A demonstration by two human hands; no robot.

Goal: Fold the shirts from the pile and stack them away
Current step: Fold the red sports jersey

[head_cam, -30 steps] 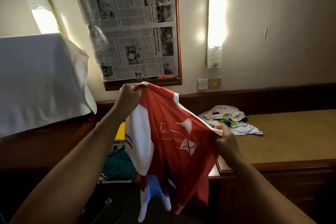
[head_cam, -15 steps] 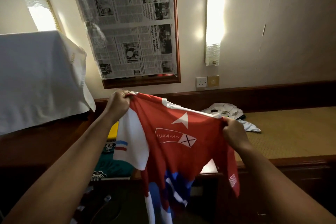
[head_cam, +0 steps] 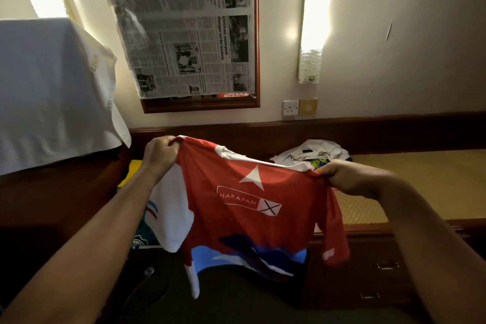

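The red shirt (head_cam: 252,205) hangs in the air in front of the person, above the near edge of the bench (head_cam: 420,179), its printed side with the white star and boxed lettering facing the camera and its blue and white hem dangling low. The left hand (head_cam: 160,156) holds one shoulder with the fingers curled closed around a bunch of fabric, and the right hand (head_cam: 347,176) pinches the other shoulder the same way, fingers gripping the cloth. Compared with a second ago, when the shirt sagged between the hands in a crumpled diagonal, the hands have moved apart and come closer to level, so the shoulder line is now pulled taut and the chest panel is spread open. That suggests the shirt is sorted out and ready to be laid flat for the first fold, with the folding itself not yet begun. On the far part of the bench, just behind the right hand, lies the pile of shirts (head_cam: 315,151), mostly white, still unfolded. To the left, partly hidden behind the left forearm, a yellow item (head_cam: 130,173) and dark green fabric (head_cam: 144,231) may be a stack already put away
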